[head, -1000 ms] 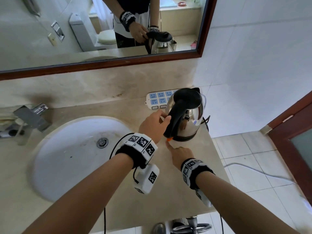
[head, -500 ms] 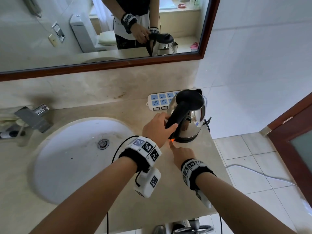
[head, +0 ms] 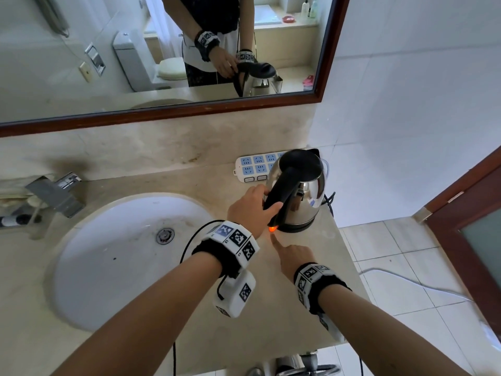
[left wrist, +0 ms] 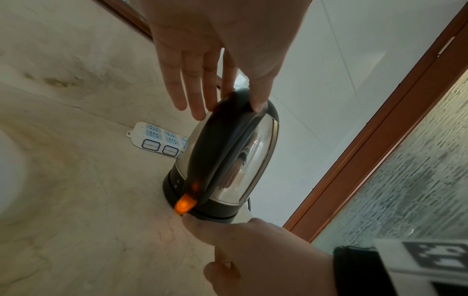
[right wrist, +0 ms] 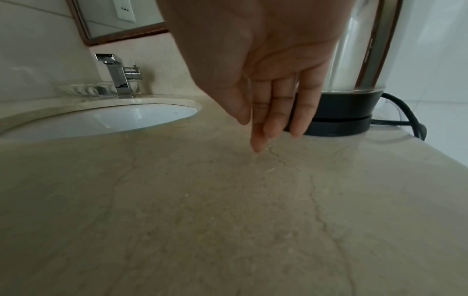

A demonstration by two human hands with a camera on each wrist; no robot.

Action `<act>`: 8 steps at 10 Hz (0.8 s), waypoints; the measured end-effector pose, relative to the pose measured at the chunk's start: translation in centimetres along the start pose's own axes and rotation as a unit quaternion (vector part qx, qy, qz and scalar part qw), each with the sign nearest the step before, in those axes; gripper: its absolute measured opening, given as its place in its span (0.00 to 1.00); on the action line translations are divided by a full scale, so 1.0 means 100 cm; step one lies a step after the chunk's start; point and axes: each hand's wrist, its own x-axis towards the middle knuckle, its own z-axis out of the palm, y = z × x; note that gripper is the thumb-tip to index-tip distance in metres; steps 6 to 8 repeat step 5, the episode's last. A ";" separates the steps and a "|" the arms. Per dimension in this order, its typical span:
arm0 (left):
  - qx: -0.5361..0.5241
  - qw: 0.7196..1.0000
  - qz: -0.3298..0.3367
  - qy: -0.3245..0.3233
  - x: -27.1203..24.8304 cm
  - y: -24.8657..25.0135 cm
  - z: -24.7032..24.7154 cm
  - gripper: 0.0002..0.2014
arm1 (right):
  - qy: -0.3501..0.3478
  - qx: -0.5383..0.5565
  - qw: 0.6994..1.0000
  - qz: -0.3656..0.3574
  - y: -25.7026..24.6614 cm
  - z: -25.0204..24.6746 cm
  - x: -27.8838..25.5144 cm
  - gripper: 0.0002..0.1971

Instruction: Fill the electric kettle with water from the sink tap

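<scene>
The steel electric kettle (head: 303,191) stands upright on its black base (right wrist: 339,124) at the right end of the counter, lid down. My left hand (head: 252,207) holds its black handle (left wrist: 217,144): the thumb lies over the handle, the index finger goes behind it, and the other fingers stay straight beside it. My right hand (head: 287,253) rests low on the counter, with its index fingertip at the orange switch (left wrist: 185,204), which glows at the foot of the handle. The white sink basin (head: 108,267) and chrome tap (head: 54,194) lie to the left; no water runs.
A white and blue power strip (head: 254,166) lies against the wall behind the kettle. The kettle's black cord (right wrist: 405,112) loops off the counter's right edge. A mirror (head: 162,63) hangs above the counter, and a brown door (head: 474,213) stands to the right over the tiled floor.
My left thumb has settled over the kettle handle. My right index finger has moved up to the switch, which has lit up orange. The kettle has stayed on its base.
</scene>
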 end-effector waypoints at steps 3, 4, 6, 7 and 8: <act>0.052 0.998 -0.016 -0.030 -0.002 0.008 -0.007 0.19 | 0.006 -0.007 1.000 -0.003 -0.008 -0.016 -0.014 0.32; 0.069 0.997 -0.012 -0.028 -0.004 0.012 -0.013 0.19 | 0.039 -0.008 0.999 0.002 -0.013 -0.027 -0.020 0.27; 0.079 0.996 -0.005 -0.033 -0.011 0.019 -0.025 0.18 | 0.080 0.003 0.997 0.010 -0.018 -0.040 -0.026 0.18; 0.079 0.996 -0.005 -0.033 -0.011 0.019 -0.025 0.18 | 0.080 0.003 0.997 0.010 -0.018 -0.040 -0.026 0.18; 0.079 0.996 -0.005 -0.033 -0.011 0.019 -0.025 0.18 | 0.080 0.003 0.997 0.010 -0.018 -0.040 -0.026 0.18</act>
